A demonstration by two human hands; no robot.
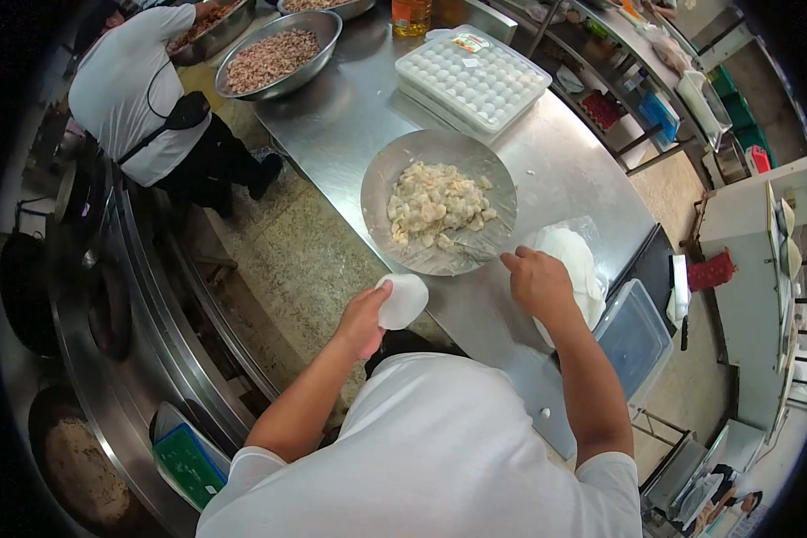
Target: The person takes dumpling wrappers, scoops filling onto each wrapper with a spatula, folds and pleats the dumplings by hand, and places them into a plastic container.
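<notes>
My left hand (pixel 364 321) holds a thin, round white wrapper (pixel 404 302), like a dumpling skin, at the table's near edge. In front of it a wide metal bowl (pixel 381 238) contains a pale, lumpy filling (pixel 439 199). My right hand (pixel 542 282) is at the bowl's right rim with its fingers curled into a pinch. A faint thin line runs from the filling toward those fingertips; what they hold cannot be made out. Partly beneath my right hand lies a stack of white wrappers (pixel 569 260) on clear plastic.
A clear box (pixel 475 76) with rows of white round items stands behind the bowl on the steel table (pixel 332 134). A cleaver (pixel 680 291) and lidded container (pixel 635 341) lie right. Far left, a co-worker (pixel 139 90) stands near a bowl of chopped meat (pixel 273 63).
</notes>
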